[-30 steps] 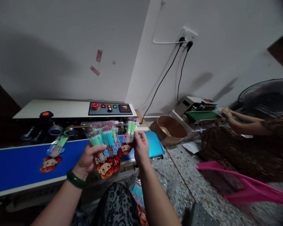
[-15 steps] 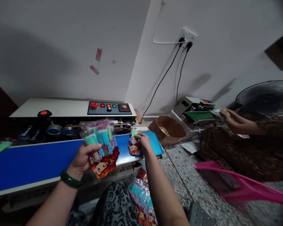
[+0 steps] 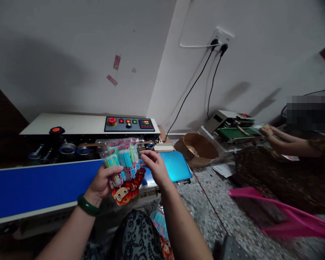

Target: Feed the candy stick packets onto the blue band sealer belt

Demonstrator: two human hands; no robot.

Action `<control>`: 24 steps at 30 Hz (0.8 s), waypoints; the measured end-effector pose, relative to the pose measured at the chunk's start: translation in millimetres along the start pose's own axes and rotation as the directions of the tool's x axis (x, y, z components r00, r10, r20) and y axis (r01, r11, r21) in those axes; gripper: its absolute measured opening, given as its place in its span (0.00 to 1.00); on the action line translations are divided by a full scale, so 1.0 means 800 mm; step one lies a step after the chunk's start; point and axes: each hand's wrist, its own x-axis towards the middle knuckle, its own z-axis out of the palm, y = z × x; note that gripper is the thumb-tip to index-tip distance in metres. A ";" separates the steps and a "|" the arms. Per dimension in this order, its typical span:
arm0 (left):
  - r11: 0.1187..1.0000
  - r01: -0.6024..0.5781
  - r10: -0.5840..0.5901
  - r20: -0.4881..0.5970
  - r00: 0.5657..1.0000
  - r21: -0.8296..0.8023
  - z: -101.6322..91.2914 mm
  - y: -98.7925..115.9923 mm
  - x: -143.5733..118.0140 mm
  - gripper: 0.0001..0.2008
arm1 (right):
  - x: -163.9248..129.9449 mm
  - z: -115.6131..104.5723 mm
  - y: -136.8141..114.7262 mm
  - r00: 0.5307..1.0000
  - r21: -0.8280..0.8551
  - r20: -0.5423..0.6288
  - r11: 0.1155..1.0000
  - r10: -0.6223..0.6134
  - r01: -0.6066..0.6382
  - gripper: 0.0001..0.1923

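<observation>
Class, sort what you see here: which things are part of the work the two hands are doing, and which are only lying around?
In use:
left hand
right hand
fanned stack of packets, in the left hand's grip
blue conveyor belt
sealing machine

Lying about:
cardboard box
pink plastic piece
wall socket
second machine, at another person's hands

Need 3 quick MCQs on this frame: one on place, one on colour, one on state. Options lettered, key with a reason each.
1. Where is the fanned stack of clear packets with cartoon heads?
A. in the left hand
B. in the brown cardboard box
C. on the pink plastic piece

2. What colour is the flat conveyor belt?
A. red
B. blue
C. yellow

3. What is the right hand doing?
A. pressing the red round button
B. hanging free
C. touching the packets

Key: 1 A, thumb and fingers clasp the stack; 2 B, the belt is plainly blue; 3 C, fingertips meet the stack's right edge.
</observation>
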 end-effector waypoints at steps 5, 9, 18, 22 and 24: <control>0.999 0.034 -0.034 0.032 0.999 0.004 0.002 -0.002 -0.002 0.23 | 0.000 0.003 0.009 0.995 0.105 0.032 0.990 0.097 -0.100 0.13; 0.997 0.076 -0.076 0.009 0.997 -0.014 0.001 -0.005 -0.002 0.20 | -0.001 0.001 0.020 0.998 0.133 -0.051 0.991 0.033 -0.026 0.12; 0.998 0.053 -0.058 -0.100 0.993 -0.043 -0.006 0.003 0.000 0.10 | 0.010 -0.080 0.033 0.914 0.174 -0.385 0.983 0.126 -0.062 0.16; 0.999 0.039 -0.042 -0.090 0.995 -0.033 -0.007 0.004 -0.002 0.09 | 0.027 -0.100 0.036 0.894 0.022 -0.398 0.976 0.207 -0.216 0.10; 0.999 0.034 -0.037 -0.080 0.996 -0.036 -0.008 0.004 -0.002 0.10 | 0.038 -0.098 0.039 0.903 -0.019 -0.358 0.965 0.237 -0.261 0.09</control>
